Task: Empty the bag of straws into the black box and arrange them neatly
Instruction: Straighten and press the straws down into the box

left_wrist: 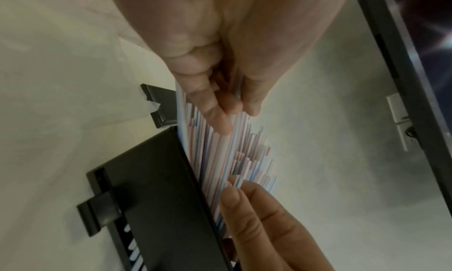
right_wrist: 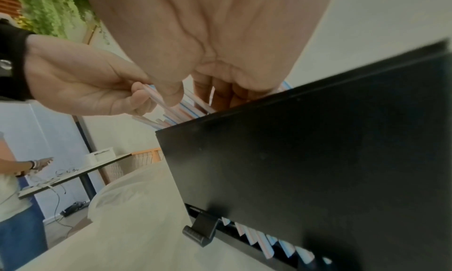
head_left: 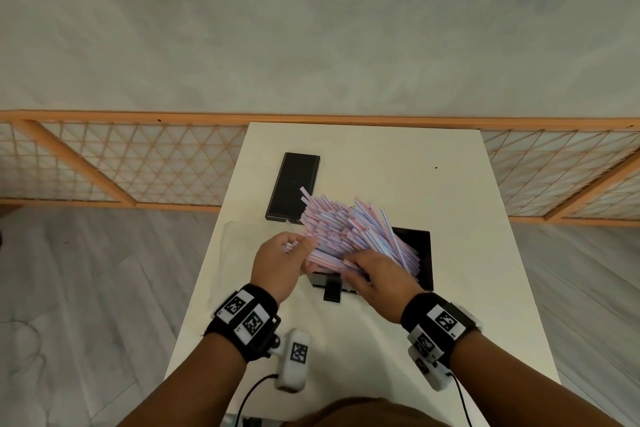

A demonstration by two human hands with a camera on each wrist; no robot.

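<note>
Though mostly bare, white table (head_left: 433, 184) spread wide under both hands. Just under the right fingers, black box (head_left: 424, 253), open on top, holding a big messy heap of pink, blue and white straws (head_left: 346, 222). Heap too tall for the box, sticking up and fanning away from the fingertips, far ends hanging past the far rim. More straws peeking out of a long slot low on the box front, below the right wrist. Beyond the fingertips, flat black lid (head_left: 294, 184), lying on the table, a few straw tips reaching over its near corner. Beside the left fingers, on the outer side, clear bag (head_left: 239, 239), flat and limp on the table. Left hand (head_left: 277, 262) wrapped round a bunch of straw ends, thumb and fingers curled tight on them. Right hand (head_left: 377, 276) over the near end of the heap, fingers bent down among the straws and gripping some of them.
</note>
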